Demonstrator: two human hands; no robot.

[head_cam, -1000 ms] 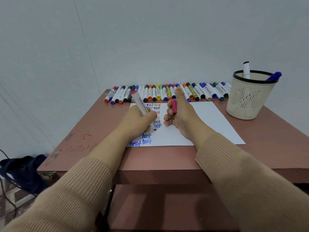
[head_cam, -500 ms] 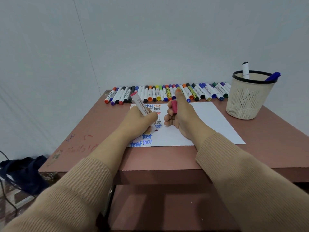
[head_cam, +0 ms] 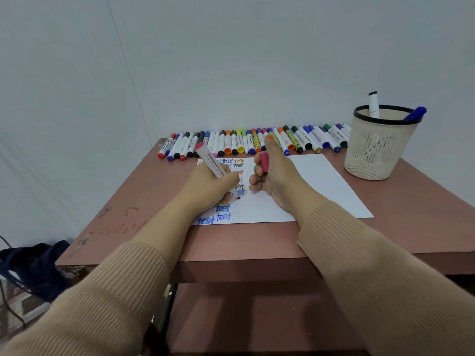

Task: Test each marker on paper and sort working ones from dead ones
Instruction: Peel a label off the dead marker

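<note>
The left hand [head_cam: 209, 186] grips a white-barrelled, pink-ended marker [head_cam: 210, 161], tip on the white paper sheet [head_cam: 308, 186] beneath it; the right hand [head_cam: 276, 179] alongside clutches its pink cap [head_cam: 264, 162]. Testing is underway; next comes judging the mark, then recapping.

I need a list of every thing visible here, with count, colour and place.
table: one, reddish brown, by the wall
paper: one, white, table centre, "test" words on left part
row of markers: many, mixed colours, table's back edge
basket: one, beige, black rim, table's right side
markers in basket: two, one white, one blue
pink marker: one, white barrel, in left hand
cap: one, pink, in right hand
bag: one, dark, floor at left
left hand: one, grips pink marker
right hand: one, holds cap
</note>
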